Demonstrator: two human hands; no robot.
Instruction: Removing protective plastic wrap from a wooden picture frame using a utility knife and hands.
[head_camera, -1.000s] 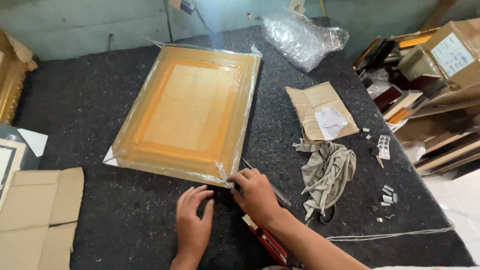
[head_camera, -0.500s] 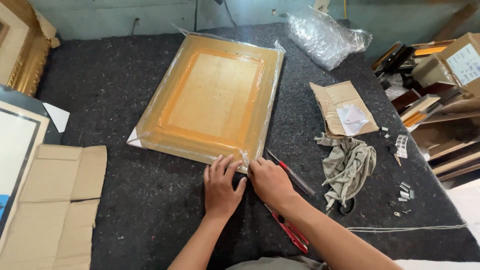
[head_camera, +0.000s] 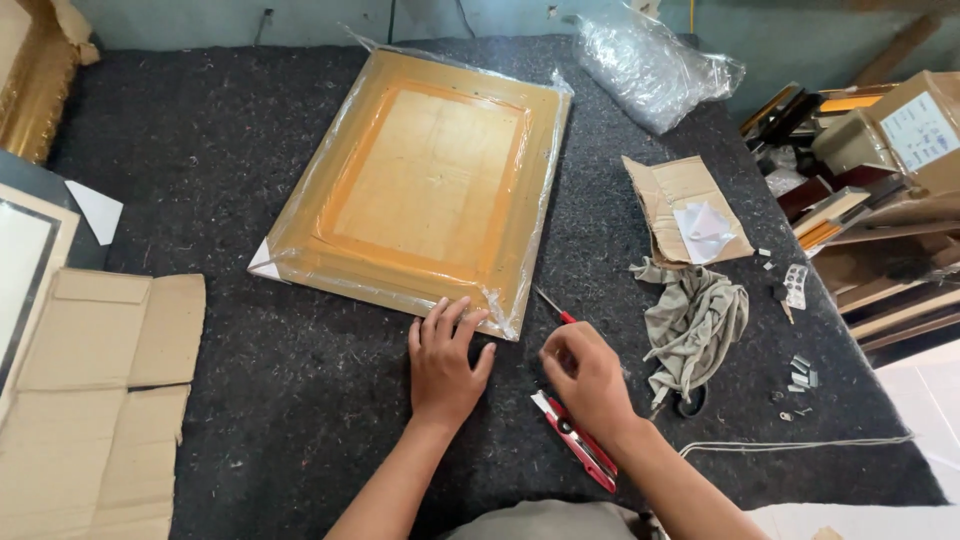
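on the felt-covered counter (head_camera: 300, 400), left hand (head_camera: 445, 362) lies flat, open, on the plastic-wrapped frame's (head_camera: 425, 185) edge; right hand (head_camera: 590, 378) curls loosely, empty, above a red utility knife (head_camera: 575, 442).

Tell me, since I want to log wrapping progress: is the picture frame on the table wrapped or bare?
Wrapped. Clear plastic film covers the frame, wrinkling at its edges and corners, with the left hand resting on its near edge.

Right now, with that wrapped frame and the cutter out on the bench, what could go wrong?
The red utility knife lies under the right hand; a blind reach could cut it. The left hand presses only the near edge of the plastic-wrapped frame, so it might slide on the felt table.
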